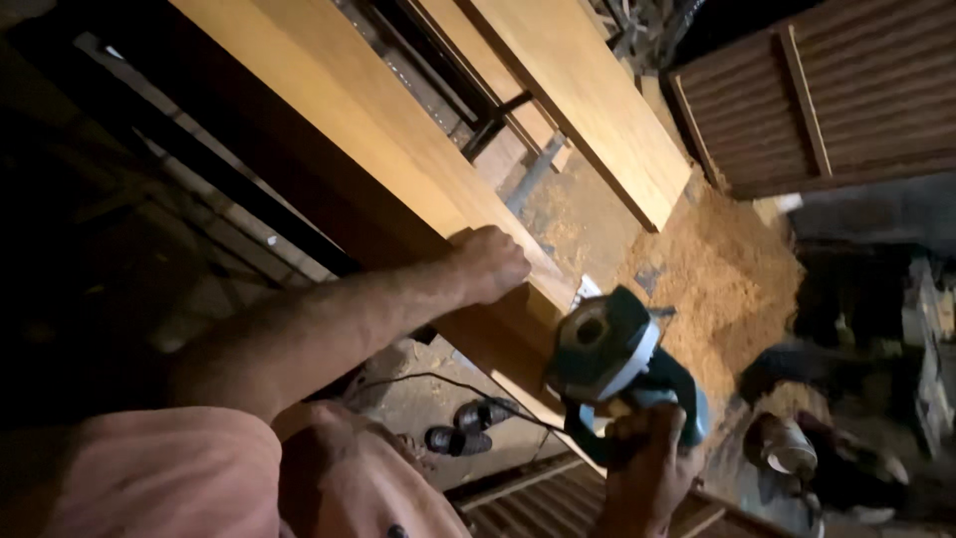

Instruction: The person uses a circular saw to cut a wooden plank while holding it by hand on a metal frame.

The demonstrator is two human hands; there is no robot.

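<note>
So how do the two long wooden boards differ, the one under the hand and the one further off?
The near board is gripped at its edge by the left hand, while the far board is untouched. The near board runs on past the teal power tool in the right hand; the far board shows a free squared end above the sawdust. Both are pale, smooth and lie roughly parallel.

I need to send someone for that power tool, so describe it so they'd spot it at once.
Follow the long pale wooden board down to its near end. There the right hand grips a teal-green handheld power tool with a round grey-banded housing, the only machine beside bare timber and sawdust.
</note>
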